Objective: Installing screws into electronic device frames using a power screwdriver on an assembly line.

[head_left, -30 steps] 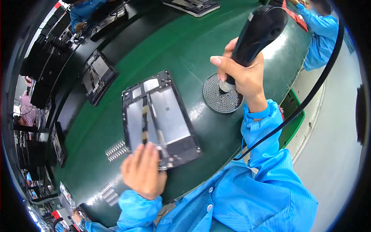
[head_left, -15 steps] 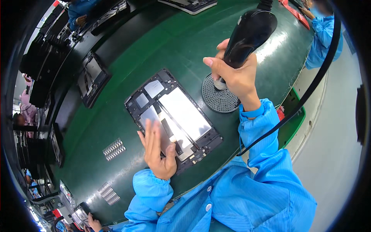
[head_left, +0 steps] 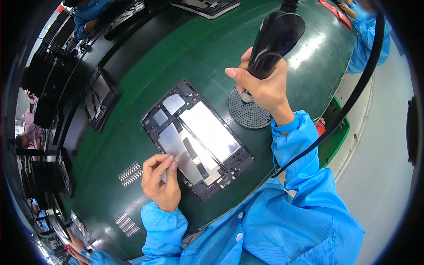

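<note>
My right hand (head_left: 264, 86) is wrapped round a black electric screwdriver (head_left: 276, 39), held upright with its cord at the top. Its grey lower end is over a round dark plate full of small holes (head_left: 249, 112); whether they touch is hard to tell. Left of that plate lies an opened tablet (head_left: 212, 128), its inside facing up with silver panels and a dark frame. My left hand (head_left: 162, 183) is at the tablet's lower left edge, thumb and fingers pinched together. Anything between those fingertips is too small to make out.
Two sets of small metal parts, one farther (head_left: 130, 174) and one nearer (head_left: 126, 224), lie left on the green table. Another opened tablet (head_left: 101, 99) sits on the dark strip beyond. A black cable (head_left: 340, 117) crosses at right above a green bin (head_left: 338, 139). Other people work nearby.
My left hand has lifted off the tablet's panel, moved left and closed from flat fingers into a pinch. My right hand and the screwdriver have shifted slightly left.
</note>
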Demonstrator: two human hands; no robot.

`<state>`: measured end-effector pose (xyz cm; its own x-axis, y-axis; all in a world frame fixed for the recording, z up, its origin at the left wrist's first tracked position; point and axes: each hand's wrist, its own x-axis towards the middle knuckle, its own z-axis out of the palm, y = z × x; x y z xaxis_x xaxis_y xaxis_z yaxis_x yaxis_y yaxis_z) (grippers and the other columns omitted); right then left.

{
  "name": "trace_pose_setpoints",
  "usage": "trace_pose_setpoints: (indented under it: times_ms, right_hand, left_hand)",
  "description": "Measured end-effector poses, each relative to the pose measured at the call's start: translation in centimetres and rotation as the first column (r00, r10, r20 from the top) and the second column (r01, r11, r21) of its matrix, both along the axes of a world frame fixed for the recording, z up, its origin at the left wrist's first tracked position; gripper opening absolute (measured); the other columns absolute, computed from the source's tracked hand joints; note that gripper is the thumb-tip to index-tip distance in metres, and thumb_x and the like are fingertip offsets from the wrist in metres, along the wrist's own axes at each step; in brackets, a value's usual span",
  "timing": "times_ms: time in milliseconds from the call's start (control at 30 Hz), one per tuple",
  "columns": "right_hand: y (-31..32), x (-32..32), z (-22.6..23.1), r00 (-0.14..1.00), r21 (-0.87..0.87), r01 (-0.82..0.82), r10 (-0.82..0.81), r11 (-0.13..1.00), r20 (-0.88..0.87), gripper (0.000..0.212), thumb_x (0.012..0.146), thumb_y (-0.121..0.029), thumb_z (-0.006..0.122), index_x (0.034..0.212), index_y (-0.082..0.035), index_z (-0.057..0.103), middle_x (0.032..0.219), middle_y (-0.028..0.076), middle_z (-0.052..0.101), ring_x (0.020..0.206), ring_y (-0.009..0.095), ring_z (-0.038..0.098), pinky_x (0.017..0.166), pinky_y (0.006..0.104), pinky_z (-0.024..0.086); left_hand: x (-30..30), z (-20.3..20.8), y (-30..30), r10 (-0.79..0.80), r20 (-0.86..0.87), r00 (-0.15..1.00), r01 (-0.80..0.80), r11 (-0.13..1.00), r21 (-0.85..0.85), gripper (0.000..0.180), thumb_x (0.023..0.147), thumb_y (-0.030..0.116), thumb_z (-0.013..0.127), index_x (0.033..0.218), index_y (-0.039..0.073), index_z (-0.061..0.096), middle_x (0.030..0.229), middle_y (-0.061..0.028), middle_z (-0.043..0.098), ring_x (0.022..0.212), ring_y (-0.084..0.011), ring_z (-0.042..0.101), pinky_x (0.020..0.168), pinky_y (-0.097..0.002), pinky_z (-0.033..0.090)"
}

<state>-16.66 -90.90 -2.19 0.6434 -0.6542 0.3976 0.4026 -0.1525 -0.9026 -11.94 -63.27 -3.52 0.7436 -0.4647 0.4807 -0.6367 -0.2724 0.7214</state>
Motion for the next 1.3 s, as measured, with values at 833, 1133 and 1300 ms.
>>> trace_pose_setpoints:
  times_ms: [833, 1133, 1300]
  right_hand:
    - [11.0, 3.1, 5.0, 0.925, -0.088, -0.345, 0.355, 0.934, 0.138, 0.038, 0.074, 0.008, 0.07, 0.101, -0.001, 0.047, 0.061, 0.006, 0.058, 0.051, 0.012, 0.056, 0.05, 0.0224, 0.045]
    - [15.2, 6.3, 5.0, 0.881, -0.156, -0.459, 0.471, 0.875, 0.049, 0.038, 0.075, 0.01, 0.066, 0.103, -0.001, 0.042, 0.061, 0.008, 0.056, 0.048, 0.015, 0.055, 0.048, 0.0289, 0.048]
    - [17.1, 8.4, 3.7, 0.864, -0.042, -0.486, 0.487, 0.873, 0.125, 0.028, 0.071, 0.007, 0.074, 0.09, 0.005, 0.053, 0.058, 0.004, 0.058, 0.052, 0.007, 0.056, 0.047, 0.0205, 0.043]
  left_hand:
    - [5.1, -1.4, 3.7, -0.017, -0.725, 0.689, -0.04, 0.997, -0.061, 0.014, 0.082, 0.009, 0.07, 0.089, -0.002, 0.066, 0.075, -0.0043, 0.067, 0.065, -0.0067, 0.061, 0.055, -0.0189, 0.046]
    - [7.4, -1.4, 3.8, -0.094, -0.722, 0.685, 0.097, 0.995, -0.037, 0.01, 0.079, 0.005, 0.07, 0.082, -0.004, 0.067, 0.072, -0.006, 0.067, 0.063, -0.0065, 0.059, 0.058, -0.0222, 0.048]
    - [8.9, -0.5, 3.5, -0.099, -0.639, 0.763, 0.187, 0.98, 0.071, 0.015, 0.071, 0.005, 0.076, 0.079, -0.004, 0.067, 0.07, -0.0085, 0.066, 0.063, -0.0105, 0.061, 0.059, -0.0244, 0.05]
